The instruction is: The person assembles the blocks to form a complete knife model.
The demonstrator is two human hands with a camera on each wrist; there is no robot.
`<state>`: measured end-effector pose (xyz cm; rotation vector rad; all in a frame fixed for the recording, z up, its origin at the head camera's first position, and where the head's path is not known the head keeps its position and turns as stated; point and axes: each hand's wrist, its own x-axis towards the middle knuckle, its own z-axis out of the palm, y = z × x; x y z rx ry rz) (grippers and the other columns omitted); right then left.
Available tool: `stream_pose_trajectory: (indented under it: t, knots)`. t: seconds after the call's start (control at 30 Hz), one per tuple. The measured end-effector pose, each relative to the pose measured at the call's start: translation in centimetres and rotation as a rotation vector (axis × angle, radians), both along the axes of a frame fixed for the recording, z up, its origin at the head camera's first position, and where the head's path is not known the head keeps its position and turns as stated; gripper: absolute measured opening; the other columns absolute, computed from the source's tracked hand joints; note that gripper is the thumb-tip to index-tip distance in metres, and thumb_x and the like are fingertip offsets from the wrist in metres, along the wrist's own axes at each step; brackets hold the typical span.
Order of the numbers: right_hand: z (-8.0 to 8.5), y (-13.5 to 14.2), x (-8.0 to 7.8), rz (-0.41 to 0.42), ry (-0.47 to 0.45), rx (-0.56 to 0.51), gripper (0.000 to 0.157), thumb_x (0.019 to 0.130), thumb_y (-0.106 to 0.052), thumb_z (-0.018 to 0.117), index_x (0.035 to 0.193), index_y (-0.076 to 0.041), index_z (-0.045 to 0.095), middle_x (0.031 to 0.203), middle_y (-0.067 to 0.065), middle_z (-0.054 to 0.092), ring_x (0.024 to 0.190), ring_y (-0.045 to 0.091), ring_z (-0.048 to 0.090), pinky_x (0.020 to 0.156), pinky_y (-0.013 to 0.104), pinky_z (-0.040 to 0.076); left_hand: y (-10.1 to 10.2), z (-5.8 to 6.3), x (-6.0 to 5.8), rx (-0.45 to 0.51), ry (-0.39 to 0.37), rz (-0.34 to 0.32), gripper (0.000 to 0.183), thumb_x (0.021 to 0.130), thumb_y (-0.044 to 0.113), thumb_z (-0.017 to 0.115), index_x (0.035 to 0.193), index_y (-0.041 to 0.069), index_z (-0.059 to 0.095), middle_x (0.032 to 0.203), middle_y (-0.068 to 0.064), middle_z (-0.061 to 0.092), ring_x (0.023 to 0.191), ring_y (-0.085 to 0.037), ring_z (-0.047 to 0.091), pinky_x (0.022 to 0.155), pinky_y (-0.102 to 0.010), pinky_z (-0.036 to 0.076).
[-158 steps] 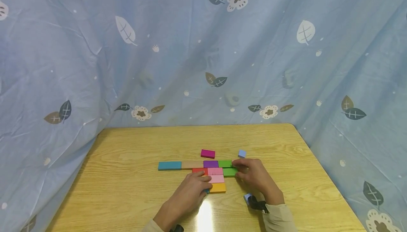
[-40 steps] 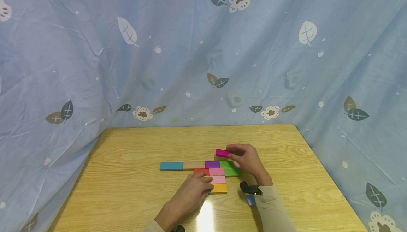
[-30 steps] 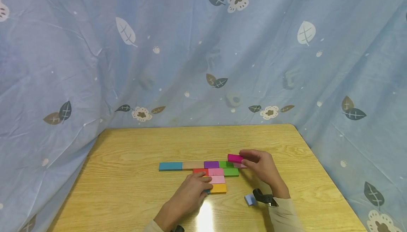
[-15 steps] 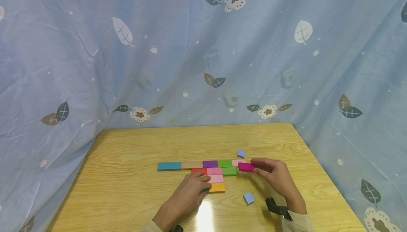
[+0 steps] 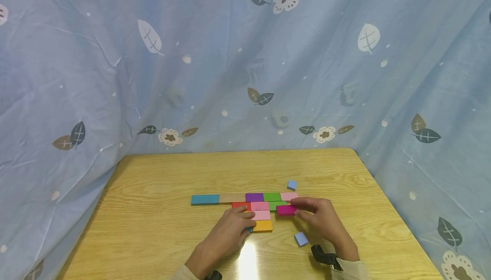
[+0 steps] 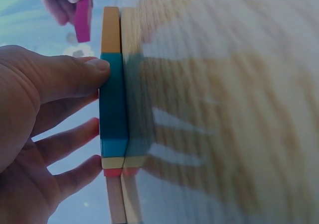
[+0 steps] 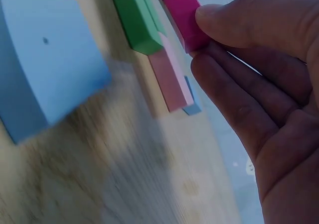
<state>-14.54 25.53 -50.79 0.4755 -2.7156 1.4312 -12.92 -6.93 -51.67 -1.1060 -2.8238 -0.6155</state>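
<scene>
My right hand [image 5: 324, 220] pinches a magenta rectangular block [image 5: 285, 210] between thumb and fingertips. The block is raised over the table, in front of the green block [image 5: 276, 206] in the second row. In the right wrist view the thumb presses one face of the magenta block [image 7: 182, 10]. My left hand [image 5: 228, 231] rests on the left part of the laid-out blocks, fingers extended. Its thumb touches a teal block [image 6: 113, 104], end to end with an orange block [image 6: 110, 30]. Near it lie red [image 5: 239, 206], pink [image 5: 262, 215] and orange blocks. The hand hides some blocks.
Behind these, a row holds blue [image 5: 205, 200], tan [image 5: 231, 199], purple [image 5: 254, 197], green [image 5: 271, 197] and light pink [image 5: 289, 196] blocks. One small light-blue block [image 5: 292, 185] lies beyond the row, another [image 5: 301, 239] nearer me. A patterned curtain [image 5: 215, 79] hangs behind the table [image 5: 153, 237].
The magenta block, earlier lying behind the rows, was picked up by my right hand, carried right, then brought nearer and left. A light pink block now shows at the row's right end. My left hand stays put.
</scene>
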Motion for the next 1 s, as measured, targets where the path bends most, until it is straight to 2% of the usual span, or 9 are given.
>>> stream_pose_trajectory:
  t: [0.33,0.77,1.0]
  knots:
    - [-0.3,-1.0,-0.2,0.072,0.016,0.010,0.028,0.093,0.000,0.084,0.121,-0.003,0.083,0.119,0.009,0.083,0.116,0.022,0.077,0.098,0.041,0.068,0.0,0.0,0.0,-0.018,0.009,-0.001,0.021,0.101,0.010,0.077,0.118,0.019,0.086,0.136,-0.001,0.078,0.141,-0.032,0.066,0.115,-0.058,0.057]
    - [-1.1,-1.9,-0.4,0.053,0.038,0.087,0.028,0.090,0.002,0.085,0.116,-0.007,0.085,0.113,0.005,0.085,0.111,0.025,0.079,0.093,0.033,0.068,0.0,0.0,-0.2,-0.008,0.031,-0.010,0.021,0.100,0.009,0.078,0.116,0.018,0.086,0.134,-0.002,0.079,0.138,-0.032,0.068,0.111,-0.058,0.059]
    - [-1.3,-2.1,-0.5,0.054,0.091,0.129,0.030,0.088,0.004,0.088,0.114,-0.012,0.085,0.113,0.001,0.084,0.110,0.025,0.079,0.093,0.035,0.069,-0.1,0.1,-0.1,-0.015,0.022,-0.001,0.020,0.100,0.010,0.078,0.116,0.019,0.086,0.136,-0.002,0.079,0.139,-0.033,0.067,0.111,-0.060,0.059]
